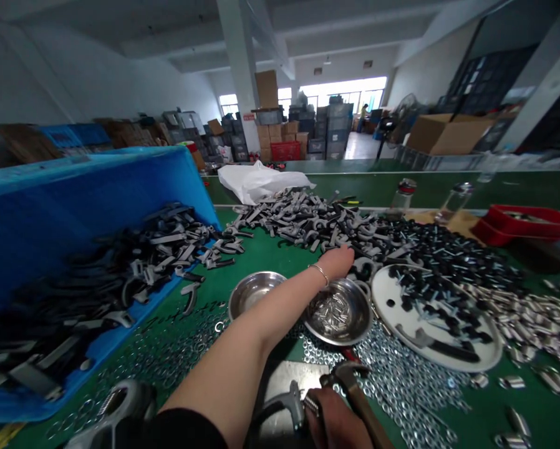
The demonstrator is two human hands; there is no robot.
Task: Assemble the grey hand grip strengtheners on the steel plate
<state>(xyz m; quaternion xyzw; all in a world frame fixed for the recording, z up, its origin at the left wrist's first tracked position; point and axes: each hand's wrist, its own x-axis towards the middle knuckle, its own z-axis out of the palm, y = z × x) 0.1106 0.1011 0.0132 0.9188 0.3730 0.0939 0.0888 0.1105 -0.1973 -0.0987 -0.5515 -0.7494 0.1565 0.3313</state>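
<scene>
My left hand (pixel 338 260) reaches across at the near edge of a heap of grey and black curved handles (pixel 303 215); its fingers are mostly hidden. The left forearm passes over two steel bowls; the right bowl (pixel 362 324) holds small metal pins (pixel 333 312), and the left bowl (pixel 242 290) is partly covered. Low in the view, my right hand (pixel 333 418) is closed at a ribbed, spring-like metal piece (pixel 312 405), beside a grey handle part (pixel 287 402). A hammer (pixel 352 380) lies against the right hand, its shaft running down to the right.
A blue crate (pixel 97 187) of similar handles stands left. Washers or nuts (pixel 401 380) are spread over the green table. A white plate (pixel 490 349) carries black-headed bolts, with metal sleeves (pixel 532 318) beyond it. A red tray (pixel 523 227) and glass bottles (pixel 404 193) stand at the back right.
</scene>
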